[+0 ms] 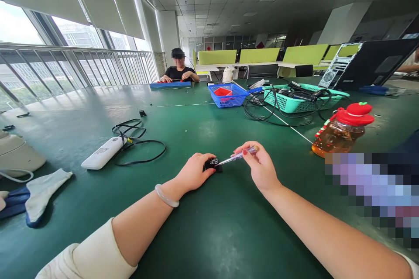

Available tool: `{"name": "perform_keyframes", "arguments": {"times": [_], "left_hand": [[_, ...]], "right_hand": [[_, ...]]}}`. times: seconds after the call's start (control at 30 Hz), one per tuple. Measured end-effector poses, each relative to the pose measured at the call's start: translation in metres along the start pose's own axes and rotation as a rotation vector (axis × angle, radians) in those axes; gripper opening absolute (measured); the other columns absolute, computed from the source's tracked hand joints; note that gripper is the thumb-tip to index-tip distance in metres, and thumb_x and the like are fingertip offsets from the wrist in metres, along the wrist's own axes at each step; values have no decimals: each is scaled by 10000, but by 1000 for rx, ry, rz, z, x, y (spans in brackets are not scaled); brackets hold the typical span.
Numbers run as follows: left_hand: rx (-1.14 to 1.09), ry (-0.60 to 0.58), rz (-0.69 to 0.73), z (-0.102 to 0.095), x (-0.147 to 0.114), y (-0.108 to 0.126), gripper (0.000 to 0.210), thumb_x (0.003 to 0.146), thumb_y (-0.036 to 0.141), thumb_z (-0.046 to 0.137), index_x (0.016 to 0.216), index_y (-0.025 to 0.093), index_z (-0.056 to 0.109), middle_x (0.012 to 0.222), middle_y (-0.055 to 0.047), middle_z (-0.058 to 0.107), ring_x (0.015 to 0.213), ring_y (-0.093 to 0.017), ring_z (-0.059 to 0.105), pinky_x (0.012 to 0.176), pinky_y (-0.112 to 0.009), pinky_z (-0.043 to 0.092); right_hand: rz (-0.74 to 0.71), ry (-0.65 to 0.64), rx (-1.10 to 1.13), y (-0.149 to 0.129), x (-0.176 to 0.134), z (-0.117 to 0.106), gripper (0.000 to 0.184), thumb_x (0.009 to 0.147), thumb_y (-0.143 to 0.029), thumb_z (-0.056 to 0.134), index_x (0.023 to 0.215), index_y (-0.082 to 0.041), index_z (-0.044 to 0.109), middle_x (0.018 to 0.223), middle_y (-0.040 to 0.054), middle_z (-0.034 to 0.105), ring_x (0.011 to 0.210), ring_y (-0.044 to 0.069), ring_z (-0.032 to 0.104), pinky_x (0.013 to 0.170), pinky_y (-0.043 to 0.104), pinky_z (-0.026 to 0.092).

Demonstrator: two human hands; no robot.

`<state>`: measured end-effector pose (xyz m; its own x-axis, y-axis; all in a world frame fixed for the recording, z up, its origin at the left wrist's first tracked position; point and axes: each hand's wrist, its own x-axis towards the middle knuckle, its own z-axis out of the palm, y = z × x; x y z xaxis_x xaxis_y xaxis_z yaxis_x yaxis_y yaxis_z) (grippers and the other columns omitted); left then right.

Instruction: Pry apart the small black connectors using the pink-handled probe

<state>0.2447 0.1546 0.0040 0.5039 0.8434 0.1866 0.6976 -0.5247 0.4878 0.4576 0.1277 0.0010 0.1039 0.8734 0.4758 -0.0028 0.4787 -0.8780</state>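
Left hand (195,170) is clamping fingers on one black component (213,164); right hand (262,166) is clamping fingers on one transparent-handled screwdriver (238,155).

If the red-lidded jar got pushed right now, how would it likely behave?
The jar would probably feel fairly heavy, since amber liquid shows inside. That liquid would likely slosh. Its squat, wide body suggests it may slide before tipping.
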Motion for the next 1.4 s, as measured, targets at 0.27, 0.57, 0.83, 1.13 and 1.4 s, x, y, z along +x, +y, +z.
{"name": "perform_keyframes", "arguments": {"times": [0.27, 0.57, 0.83, 1.13, 1.4], "left_hand": [[-24, 8, 9, 2, 0, -2, 331, 844, 275, 593, 1174, 252, 604, 1146, -49, 667, 1127, -249, 557, 1000, -415, 461], [-30, 6, 20, 2, 0, -2, 311, 841, 269, 591, 1150, 252, 609, 1135, -44, 669, 1124, -250, 555, 994, -415, 458], [-40, 12, 11, 2, 0, -2, 319, 847, 294, 587, 1163, 254, 611, 1132, -47, 670, 1120, -250, 562, 984, -411, 468], [-36, 14, 14, 0, 0, -1, 307, 829, 266, 597, 1135, 263, 628, 1126, -39, 680, 1095, -251, 581, 967, -397, 481], [-39, 4, -3, 1, 0, -2, 314, 838, 292, 592, 1150, 268, 622, 1115, -41, 677, 1101, -252, 573, 970, -401, 477]], "right_hand": [[224, 167, 146, 16, 9, -3, 344, 754, -513, 739, 820, -216, 579, 781, 20, 686, 743, 216, 690, 799, 461, 590], [258, 204, 188, 13, 10, -2, 410, 680, -523, 803, 824, -205, 587, 766, 13, 683, 713, 202, 693, 795, 454, 604], [148, 118, 142, 8, 7, -4, 372, 766, -534, 727, 894, -228, 558, 825, 21, 700, 765, 232, 705, 861, 518, 557], [-156, -116, -135, -7, -2, -1, 245, 921, -481, 576, 949, -238, 578, 942, 51, 686, 933, 227, 683, 900, 434, 535], [-3, -70, 45, 1, 4, -3, 288, 866, -475, 648, 988, -250, 516, 906, 24, 707, 934, 232, 696, 948, 482, 498]]}}
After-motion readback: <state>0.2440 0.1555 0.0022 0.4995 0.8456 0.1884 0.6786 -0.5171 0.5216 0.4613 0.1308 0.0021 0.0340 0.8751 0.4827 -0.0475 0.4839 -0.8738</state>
